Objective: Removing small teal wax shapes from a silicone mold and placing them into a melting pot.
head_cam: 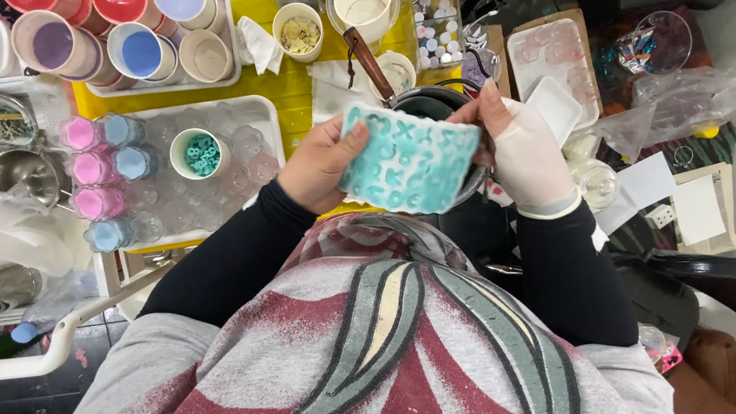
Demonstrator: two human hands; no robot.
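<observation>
Fingers of both hands are partly hidden behind the flexible teal silicone mould with raised letter shapes, so only the thumbs and some knuckles show. The left hand, bare, is closed on the left edge of the mould with its thumb on the front face. The right hand, in a pale fingerless glove, grips the right upper edge; how many fingers press behind cannot be told. The mould bends a little between the two hands and stands nearly upright, just above the person's chest.

Directly behind the mould a dark round pot is mostly covered, only its rim is visible, and a brown-handled tool leans out of it. Left of the mould lies a white tray with a small white cup of teal beads and blurred clear shapes that are hard to make out. Further left stand small pink and blue jars. Above the tray, pastel cups are stacked. The right edge of the scene, with plastic bags, is cluttered and unclear.
</observation>
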